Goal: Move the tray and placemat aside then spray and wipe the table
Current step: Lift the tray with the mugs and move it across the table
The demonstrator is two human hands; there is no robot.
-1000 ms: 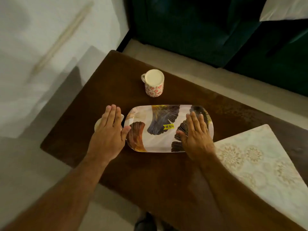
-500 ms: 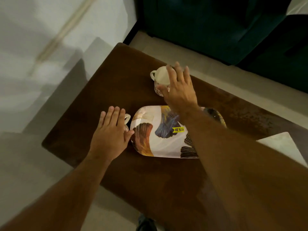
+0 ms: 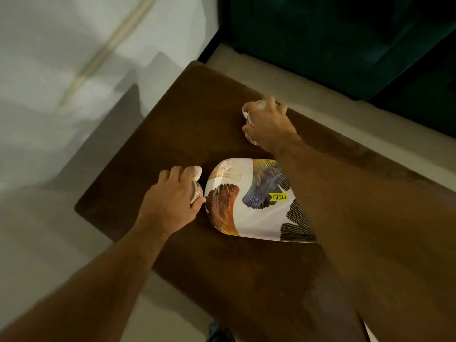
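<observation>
A white tray [image 3: 249,198] with leaf prints and a yellow price sticker lies on the dark brown table [image 3: 187,124]. My right forearm crosses over its right end. My left hand [image 3: 170,201] grips a small patterned mug [image 3: 197,186] just left of the tray. Beyond the tray, near the table's far edge, my right hand [image 3: 269,124] curls over a second patterned mug [image 3: 249,119]. The placemat is almost wholly hidden under my right arm; only a pale sliver [image 3: 370,334] shows at the bottom right.
A dark green sofa [image 3: 345,40] stands beyond the table across a strip of pale floor [image 3: 320,114]. A white wall [image 3: 61,58] rises on the left. The table's near left corner [image 3: 81,206] is close to my left wrist.
My right hand left the tray, reached across to the far mug and closed on it. My left hand's straight fingers have curled around the near mug. The view shifted right.
</observation>
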